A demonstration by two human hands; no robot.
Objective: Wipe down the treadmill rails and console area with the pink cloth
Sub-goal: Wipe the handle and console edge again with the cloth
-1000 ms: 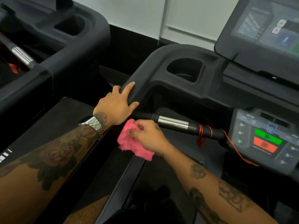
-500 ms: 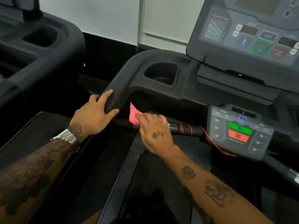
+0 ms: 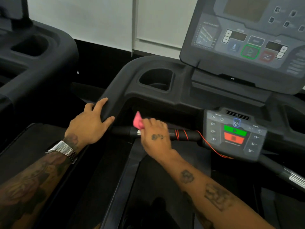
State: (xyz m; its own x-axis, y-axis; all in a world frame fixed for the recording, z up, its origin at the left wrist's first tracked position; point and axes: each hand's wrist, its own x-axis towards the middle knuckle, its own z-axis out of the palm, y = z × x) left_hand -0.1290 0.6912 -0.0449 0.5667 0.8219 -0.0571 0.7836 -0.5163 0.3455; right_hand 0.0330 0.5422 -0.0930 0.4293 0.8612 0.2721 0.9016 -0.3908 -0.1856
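Crumpled pink cloth (image 3: 137, 121) mostly hidden under right hand (image 3: 156, 138); fingers curled over it, pressing it onto the black horizontal handlebar with metal sensor band (image 3: 184, 134). Left hand (image 3: 90, 123), fingers spread, rests flat left of that bar. Little changed since half a second ago.

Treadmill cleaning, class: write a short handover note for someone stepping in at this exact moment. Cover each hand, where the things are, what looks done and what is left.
Left hand: open, resting flat on the black side rail, holding nothing.
Right hand: closed on the pink cloth, pressing it against the front handlebar near its metal section.
A red cord is wound round the handlebar beside the small control panel.
Done: cannot tell from this picture which surfaces are already clean.
Left: at least the rest of the handlebar, then whichever rails, cup holder and console areas remain unwiped.
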